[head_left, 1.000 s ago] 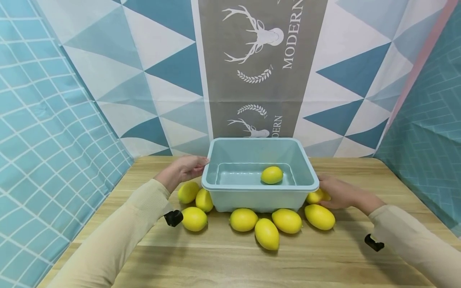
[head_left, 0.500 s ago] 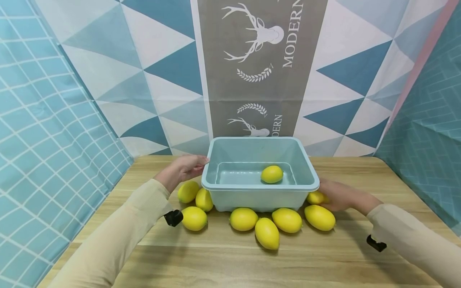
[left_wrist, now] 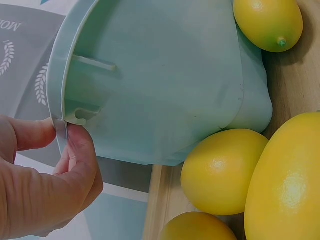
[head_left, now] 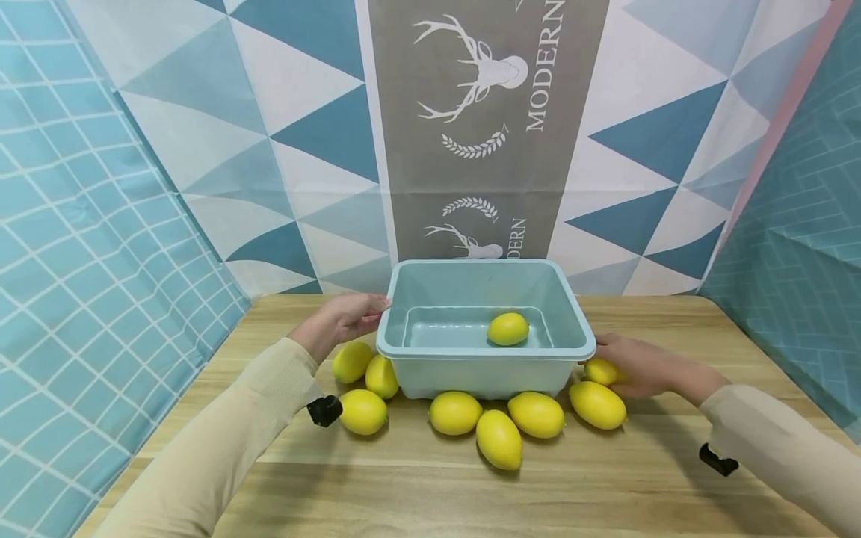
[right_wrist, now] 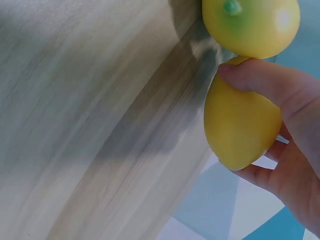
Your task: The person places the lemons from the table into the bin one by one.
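Note:
A pale blue plastic bin (head_left: 484, 373) stands on the table, with one lemon (head_left: 507, 329) lying on its floor. My left hand (head_left: 346, 317) pinches the bin's rim (left_wrist: 59, 95) at the left side, thumb on one face and fingers on the other. At the bin's right side, my right hand (head_left: 649, 366) grips another lemon (right_wrist: 242, 117) between thumb and fingers. In the head view that lemon is partly covered by the hand. Close against it in the right wrist view is a second lemon (right_wrist: 252, 22), its green tip showing.
Several lemons lie along the bin's front: one lemon (head_left: 499, 439) nearest me, another lemon (head_left: 455, 412) to its left. More sit at the left, among them a lemon (head_left: 363, 412) by the left sleeve. The wooden table (head_left: 430, 501) meets a patterned backdrop (head_left: 323, 149) behind.
My right hand has shifted slightly to the right with the lemon, which now sits a little farther from the bin's wall. The left hand stays on the rim.

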Motion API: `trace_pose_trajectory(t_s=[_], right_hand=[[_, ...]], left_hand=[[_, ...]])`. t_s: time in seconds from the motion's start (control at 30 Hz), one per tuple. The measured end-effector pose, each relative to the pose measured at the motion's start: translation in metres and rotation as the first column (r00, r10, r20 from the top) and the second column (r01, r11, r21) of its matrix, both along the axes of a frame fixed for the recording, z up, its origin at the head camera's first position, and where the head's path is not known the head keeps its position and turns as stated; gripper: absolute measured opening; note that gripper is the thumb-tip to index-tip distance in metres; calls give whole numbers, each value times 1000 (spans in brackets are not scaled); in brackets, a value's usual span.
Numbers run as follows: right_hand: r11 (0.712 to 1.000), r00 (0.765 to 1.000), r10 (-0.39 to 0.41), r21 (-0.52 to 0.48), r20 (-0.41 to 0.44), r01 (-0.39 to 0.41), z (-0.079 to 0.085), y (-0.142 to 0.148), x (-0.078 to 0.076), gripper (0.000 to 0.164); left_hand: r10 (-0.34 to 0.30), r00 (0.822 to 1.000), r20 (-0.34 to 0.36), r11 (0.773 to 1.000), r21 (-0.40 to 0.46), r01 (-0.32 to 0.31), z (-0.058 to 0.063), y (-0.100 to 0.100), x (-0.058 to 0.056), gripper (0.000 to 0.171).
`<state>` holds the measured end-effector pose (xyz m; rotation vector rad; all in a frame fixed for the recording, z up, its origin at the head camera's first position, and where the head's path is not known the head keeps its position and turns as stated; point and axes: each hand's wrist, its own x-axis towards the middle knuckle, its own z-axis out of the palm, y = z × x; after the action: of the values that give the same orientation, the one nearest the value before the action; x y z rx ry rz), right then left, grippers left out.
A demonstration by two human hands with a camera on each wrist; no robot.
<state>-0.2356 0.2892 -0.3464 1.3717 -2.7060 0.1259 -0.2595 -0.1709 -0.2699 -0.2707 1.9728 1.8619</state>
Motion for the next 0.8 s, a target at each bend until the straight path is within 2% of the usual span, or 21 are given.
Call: trace_pose_trajectory(t_s=[0.2, 0.37, 0.63, 0.8], right_hand=[[999, 996, 36, 1, -83, -36, 5, 3, 1, 56], [996, 987, 76, -32, -142, -82, 6, 4, 0, 58], [998, 987, 57, -20, -153, -61, 9, 5, 0, 58], [997, 984, 73, -25, -162, -78, 13, 3, 1, 53]], left_hand=[[5, 1000, -5, 1000, -2, -5, -2, -2, 0, 44], [-17, 1000, -19, 1000, -12, 17, -2, -1, 0, 46], [2, 1000, -19, 1000, -5, -2, -3, 1, -1, 46], [8, 1000, -18, 1000, -15, -9, -5, 1, -2, 44]])
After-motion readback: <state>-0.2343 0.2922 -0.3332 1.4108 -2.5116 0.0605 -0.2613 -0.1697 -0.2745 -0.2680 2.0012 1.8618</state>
